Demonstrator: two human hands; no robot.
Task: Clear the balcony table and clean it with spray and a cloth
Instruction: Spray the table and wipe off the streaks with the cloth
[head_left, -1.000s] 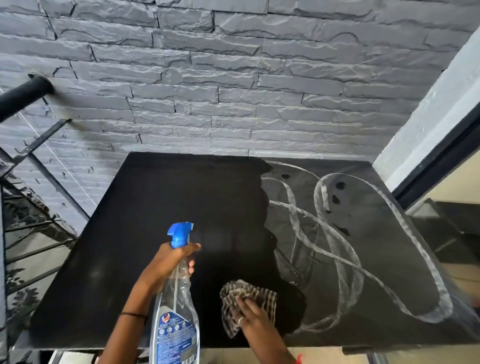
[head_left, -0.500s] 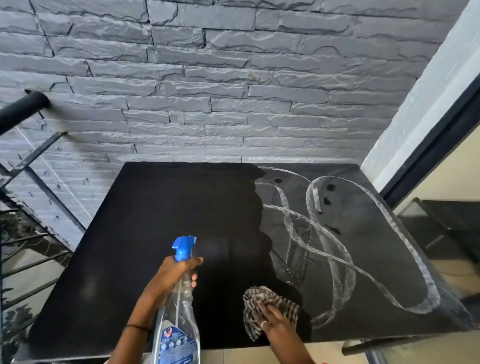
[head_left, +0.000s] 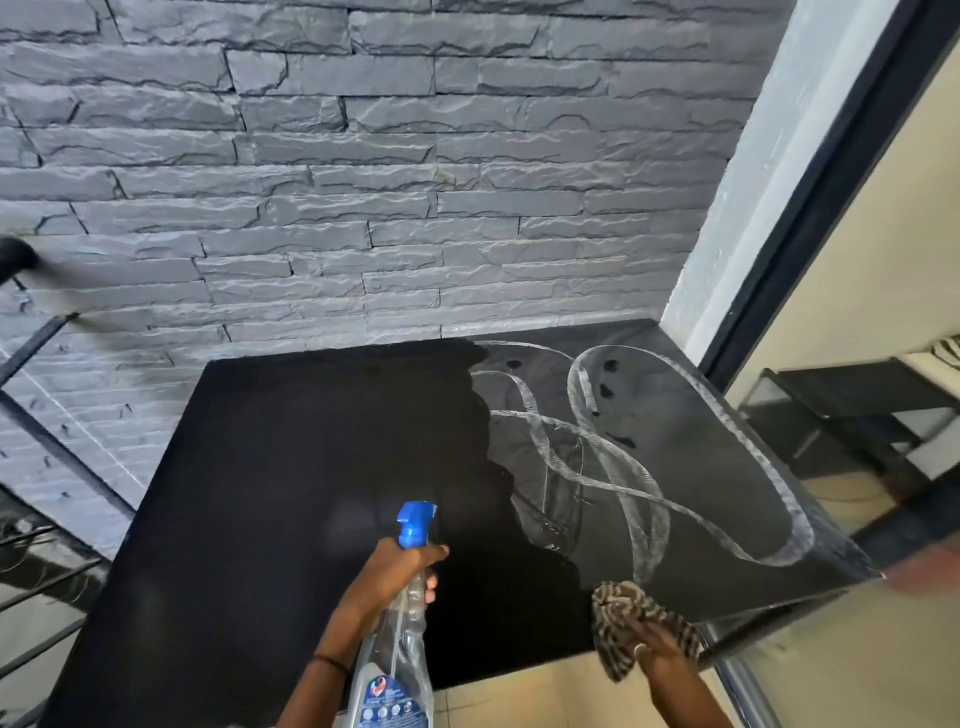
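A: Status on the balcony table job?

B: The glossy black square table (head_left: 285, 467) carries no loose items, so clearing looks done. I'd judge the wiping to be about midway. The left half reads evenly dark; the right half shows looping white streaks (head_left: 613, 483).

A: Hands?

B: The left hand (head_left: 395, 571) is wrapped round the neck of the clear plastic spray bottle with a blue trigger head (head_left: 400, 670). The bottle is upright over the table's near edge, nozzle aimed away toward the grey stone-clad wall (head_left: 363, 208). The right hand (head_left: 654, 649) lies with straight fingers on the brown-and-cream checked cloth (head_left: 618, 608), pressing it onto the near edge, right of the bottle. Part of the cloth hangs off over the pale tiled floor (head_left: 519, 691).

A: Handling notes?

B: The spray bottle is probably light and thin-walled; the body would likely give if squeezed and be slick when wet. The neck under the trigger is the right hold: stiff, with a finger in reach of the trigger. Can't tell the fill level.
The cloth is soft and limp, with no shape of its own. Bunch it under a flat palm and pull the hanging part back on, or it could drag off.
The tabletop is hard and smooth, so the cloth should glide. Possibly glass, can't confirm; press evenly.

A: Next?

B: My guess: work the cloth across the streaks.
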